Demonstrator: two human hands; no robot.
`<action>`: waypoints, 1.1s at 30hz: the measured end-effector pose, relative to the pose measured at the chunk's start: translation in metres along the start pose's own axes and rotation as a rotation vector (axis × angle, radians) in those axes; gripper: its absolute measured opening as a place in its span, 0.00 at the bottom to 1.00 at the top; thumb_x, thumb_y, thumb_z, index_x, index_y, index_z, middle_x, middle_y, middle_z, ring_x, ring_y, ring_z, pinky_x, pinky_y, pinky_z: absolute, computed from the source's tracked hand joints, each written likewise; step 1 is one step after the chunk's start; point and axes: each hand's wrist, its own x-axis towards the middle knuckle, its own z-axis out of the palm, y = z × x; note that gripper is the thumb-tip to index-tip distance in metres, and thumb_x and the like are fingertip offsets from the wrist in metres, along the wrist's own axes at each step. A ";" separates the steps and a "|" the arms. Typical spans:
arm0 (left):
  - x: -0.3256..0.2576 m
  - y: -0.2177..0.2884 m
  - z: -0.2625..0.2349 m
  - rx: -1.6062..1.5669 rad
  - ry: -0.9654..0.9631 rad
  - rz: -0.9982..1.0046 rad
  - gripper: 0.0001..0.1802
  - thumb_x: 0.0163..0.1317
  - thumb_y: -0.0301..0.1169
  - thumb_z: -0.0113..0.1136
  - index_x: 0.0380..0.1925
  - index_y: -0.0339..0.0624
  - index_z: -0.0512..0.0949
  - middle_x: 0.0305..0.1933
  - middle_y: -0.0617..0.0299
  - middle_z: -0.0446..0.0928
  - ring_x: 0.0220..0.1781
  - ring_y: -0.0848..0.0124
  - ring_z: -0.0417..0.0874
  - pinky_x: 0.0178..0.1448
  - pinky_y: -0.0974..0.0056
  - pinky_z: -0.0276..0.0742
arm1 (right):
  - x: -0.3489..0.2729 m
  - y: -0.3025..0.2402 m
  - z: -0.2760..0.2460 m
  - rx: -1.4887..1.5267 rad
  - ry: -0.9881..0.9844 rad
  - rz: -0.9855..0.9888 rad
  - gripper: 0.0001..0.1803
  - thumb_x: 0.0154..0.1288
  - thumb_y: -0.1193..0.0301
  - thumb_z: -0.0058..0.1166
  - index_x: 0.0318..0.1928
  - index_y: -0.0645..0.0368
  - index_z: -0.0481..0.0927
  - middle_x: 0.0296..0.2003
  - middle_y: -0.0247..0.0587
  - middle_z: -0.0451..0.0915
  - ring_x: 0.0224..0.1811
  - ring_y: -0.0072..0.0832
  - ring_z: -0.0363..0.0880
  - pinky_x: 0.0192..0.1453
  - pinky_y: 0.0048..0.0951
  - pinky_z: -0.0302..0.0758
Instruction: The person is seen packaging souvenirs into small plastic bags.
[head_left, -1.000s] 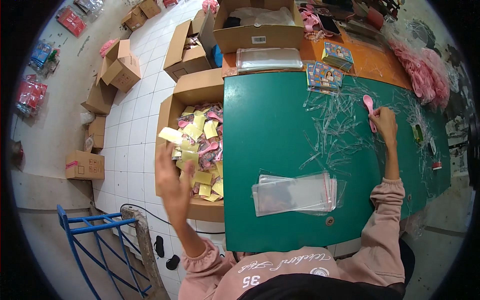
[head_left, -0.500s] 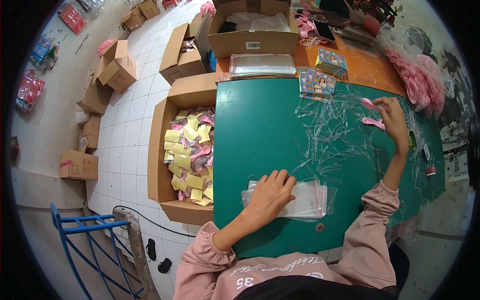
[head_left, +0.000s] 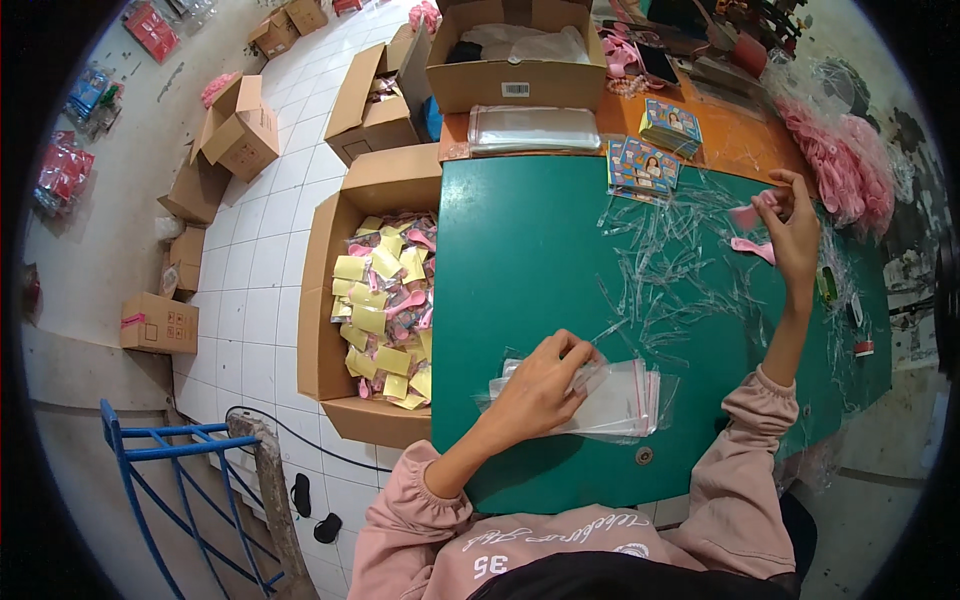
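My left hand (head_left: 542, 388) is at the pile of clear plastic bags (head_left: 625, 402) near the table's front edge. Its fingers are curled, and the raised edge of a clear bag (head_left: 592, 376) shows between thumb and fingertips. Out to the right, my right hand (head_left: 796, 235) pinches a pink plastic spoon (head_left: 743, 216), whose broad end points left. Just below it a second pink spoon (head_left: 752, 248) lies on the green tabletop (head_left: 520, 260). Many thin clear plastic strips (head_left: 665, 270) are scattered between the two hands.
A carton (head_left: 320, 330) of packed bags with yellow cards and pink spoons stands left of the table. Picture cards (head_left: 645, 168), a bundle of clear bags (head_left: 533, 130) and an open carton (head_left: 515, 80) sit at the back. Bagged pink spoons (head_left: 845, 160) lie at the back right.
My left fingers have curled and lifted the edge of a clear bag from the pile. My right hand still holds the pink spoon and has turned slightly, its fingers more raised.
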 end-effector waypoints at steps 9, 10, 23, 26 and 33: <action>0.005 -0.003 -0.013 -0.527 -0.156 -0.246 0.22 0.55 0.26 0.57 0.50 0.39 0.66 0.40 0.56 0.78 0.38 0.69 0.80 0.45 0.67 0.73 | -0.001 -0.003 -0.002 0.039 0.051 -0.022 0.26 0.53 0.76 0.58 0.53 0.54 0.67 0.27 0.33 0.75 0.29 0.17 0.74 0.31 0.20 0.71; 0.003 -0.007 -0.012 -0.480 -0.181 -0.194 0.23 0.55 0.26 0.57 0.51 0.39 0.66 0.39 0.59 0.78 0.38 0.72 0.80 0.44 0.68 0.73 | -0.001 -0.003 -0.003 0.291 -0.045 -0.008 0.26 0.53 0.75 0.59 0.53 0.53 0.67 0.27 0.33 0.76 0.29 0.17 0.74 0.32 0.20 0.71; 0.007 -0.002 -0.014 -0.700 -0.072 -0.364 0.13 0.60 0.30 0.55 0.43 0.35 0.73 0.31 0.58 0.80 0.33 0.76 0.80 0.41 0.71 0.74 | -0.003 -0.006 0.005 0.143 0.016 0.026 0.14 0.57 0.73 0.56 0.44 0.61 0.72 0.28 0.34 0.78 0.30 0.18 0.74 0.35 0.20 0.70; 0.009 -0.002 -0.017 -0.632 -0.053 -0.400 0.10 0.61 0.31 0.54 0.36 0.35 0.77 0.30 0.60 0.80 0.33 0.77 0.79 0.40 0.72 0.74 | -0.004 -0.010 0.003 0.420 -0.175 -0.019 0.09 0.58 0.74 0.53 0.39 0.63 0.73 0.27 0.35 0.78 0.28 0.19 0.75 0.34 0.20 0.70; 0.007 -0.008 -0.013 -0.267 0.057 -0.242 0.13 0.63 0.34 0.49 0.35 0.37 0.79 0.29 0.63 0.80 0.30 0.77 0.78 0.39 0.72 0.73 | -0.037 -0.067 0.009 0.532 -0.522 -0.008 0.07 0.58 0.76 0.51 0.37 0.63 0.72 0.25 0.37 0.78 0.27 0.20 0.76 0.31 0.23 0.71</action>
